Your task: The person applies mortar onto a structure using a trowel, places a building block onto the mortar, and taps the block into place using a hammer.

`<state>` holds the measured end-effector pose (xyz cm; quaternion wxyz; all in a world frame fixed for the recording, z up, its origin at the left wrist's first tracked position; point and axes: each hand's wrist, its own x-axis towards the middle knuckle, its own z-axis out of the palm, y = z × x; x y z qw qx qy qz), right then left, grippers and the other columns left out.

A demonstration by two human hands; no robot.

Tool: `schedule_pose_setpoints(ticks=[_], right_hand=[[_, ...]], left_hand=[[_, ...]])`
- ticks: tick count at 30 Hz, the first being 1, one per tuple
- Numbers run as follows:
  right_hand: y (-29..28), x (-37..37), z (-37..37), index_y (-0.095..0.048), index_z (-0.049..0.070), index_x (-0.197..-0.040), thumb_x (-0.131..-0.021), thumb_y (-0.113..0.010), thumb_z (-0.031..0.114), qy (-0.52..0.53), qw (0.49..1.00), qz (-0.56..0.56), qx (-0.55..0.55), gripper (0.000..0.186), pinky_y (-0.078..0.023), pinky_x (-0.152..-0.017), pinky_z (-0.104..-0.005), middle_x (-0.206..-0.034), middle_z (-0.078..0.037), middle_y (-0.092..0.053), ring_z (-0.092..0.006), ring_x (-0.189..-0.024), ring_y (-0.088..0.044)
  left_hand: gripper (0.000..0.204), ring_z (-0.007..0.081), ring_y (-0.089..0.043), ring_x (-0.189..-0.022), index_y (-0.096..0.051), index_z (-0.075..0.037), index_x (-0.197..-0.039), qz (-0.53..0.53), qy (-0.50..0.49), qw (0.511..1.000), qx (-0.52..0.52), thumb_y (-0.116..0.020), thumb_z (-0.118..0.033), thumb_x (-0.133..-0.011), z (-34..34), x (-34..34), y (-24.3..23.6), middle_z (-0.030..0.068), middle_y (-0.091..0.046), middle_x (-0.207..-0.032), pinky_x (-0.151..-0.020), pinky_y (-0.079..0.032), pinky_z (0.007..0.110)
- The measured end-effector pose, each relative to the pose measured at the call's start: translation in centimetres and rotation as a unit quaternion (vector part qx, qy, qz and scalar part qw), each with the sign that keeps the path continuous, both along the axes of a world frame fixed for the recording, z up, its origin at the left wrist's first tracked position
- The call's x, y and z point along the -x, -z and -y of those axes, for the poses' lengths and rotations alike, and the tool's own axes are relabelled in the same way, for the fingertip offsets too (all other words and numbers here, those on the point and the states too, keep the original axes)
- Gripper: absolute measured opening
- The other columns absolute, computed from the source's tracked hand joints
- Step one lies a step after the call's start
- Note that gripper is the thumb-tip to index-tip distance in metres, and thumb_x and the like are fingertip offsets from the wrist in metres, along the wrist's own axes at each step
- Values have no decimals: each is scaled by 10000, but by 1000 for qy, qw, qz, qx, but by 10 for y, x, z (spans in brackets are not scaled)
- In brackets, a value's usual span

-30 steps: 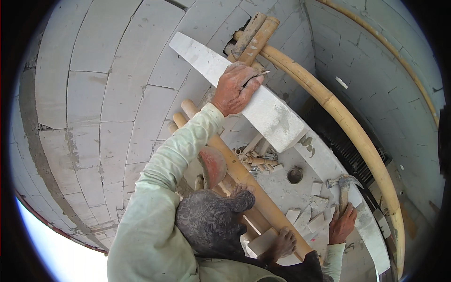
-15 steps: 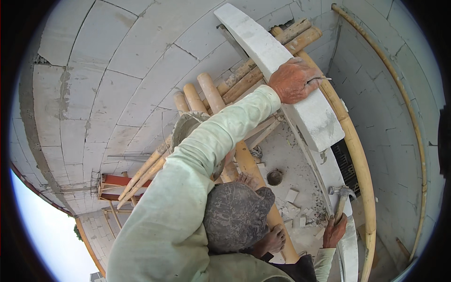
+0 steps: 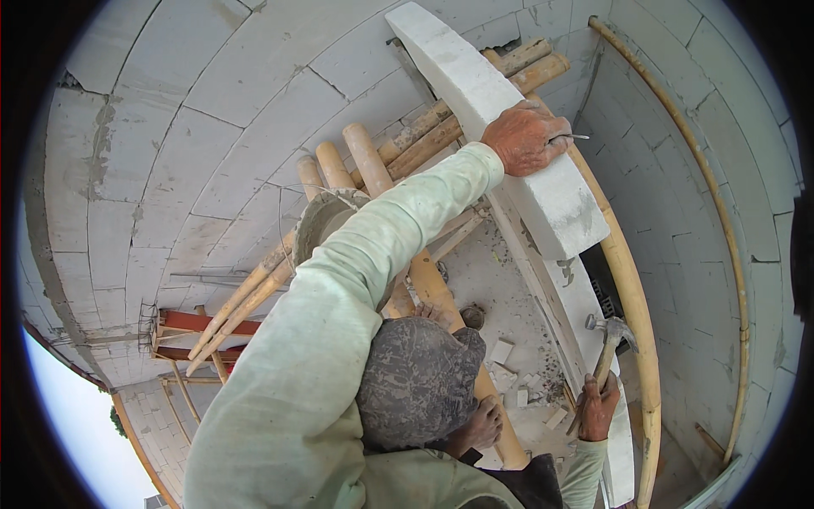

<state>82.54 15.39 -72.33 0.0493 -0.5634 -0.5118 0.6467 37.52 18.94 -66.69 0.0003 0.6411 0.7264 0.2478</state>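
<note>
Head view: a long white block (image 3: 551, 199), flat-sided with crisp edges and a chalky, faintly pitted face, slants from 11 o'clock of the left hand (image 3: 526, 138) to its 5 o'clock. That hand sits on top of the block, its dusty fingers curled together around a thin rod (image 3: 579, 137) whose metallic-looking tip pokes out toward 3 o'clock; how the fingertips meet the rod is hidden. The block is thus directly beneath those fingers.

At the left hand's 5 o'clock, the right hand (image 3: 598, 409) has its fingers closed around the wooden handle of a claw hammer (image 3: 608, 343). The hammer's metal head points to 1 o'clock of that hand, over a pale ledge (image 3: 578, 297) marked by a grey smear.

A smooth, ringed bamboo pole (image 3: 648, 390) bows past the hammer's 3 o'clock side. Toward 8 o'clock of the left hand, partly behind the wrinkled pale green sleeve (image 3: 407, 216), sits a mortar-crusted bucket (image 3: 326, 220) with a wire handle. Broken chips litter the dusty floor (image 3: 487, 288) at 7 o'clock, and a bare foot (image 3: 482, 424) rests beside another round pole (image 3: 437, 284). Grey block masonry (image 3: 246, 127) with thin joints fills 9 to 11 o'clock.
</note>
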Motion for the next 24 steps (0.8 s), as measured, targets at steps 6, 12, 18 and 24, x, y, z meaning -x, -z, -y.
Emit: schedule_pose_setpoints(ticks=[6,12,18,24], right_hand=[[-18,6,-18,-485,-33,-1269,-937,-574,151,-28,954,19,-298,390,-334,-517,-227,-823,-16,-511,-64,-612,-390],[-105,75,-49,-454,-89,-1315,-866,-668,28,-187,709,-14,-680,511,-516,-796,-383,-1121,-261,-596,-362,-933,-637],[-140,95,-65,-411,-6,-1406,-876,-641,4,-238,729,7,-642,578,-503,-936,-430,-1308,-264,-540,-379,-1190,-570],[-134,125,-68,-433,96,-1430,-851,-676,15,-261,672,-20,-692,634,-554,-737,-378,-1092,-165,-629,-277,-916,-654]], left_hand=[[286,351,-600,-957,-673,-61,-1019,14,0,1000,25,-582,-315,-922,-7,-6,2,163,-672,-940,-879,-467,438],[250,328,-620,-965,-661,-61,-980,-33,-4,999,-5,-572,-290,-934,3,8,5,138,-672,-965,-851,-480,427],[286,320,-635,-937,-663,-108,-1040,-38,-14,999,-6,-535,-346,-945,-6,1,11,119,-683,-971,-852,-488,431],[227,382,-612,-923,-633,-42,-973,8,33,999,-25,-539,-238,-907,-2,4,9,199,-647,-920,-827,-471,462]])
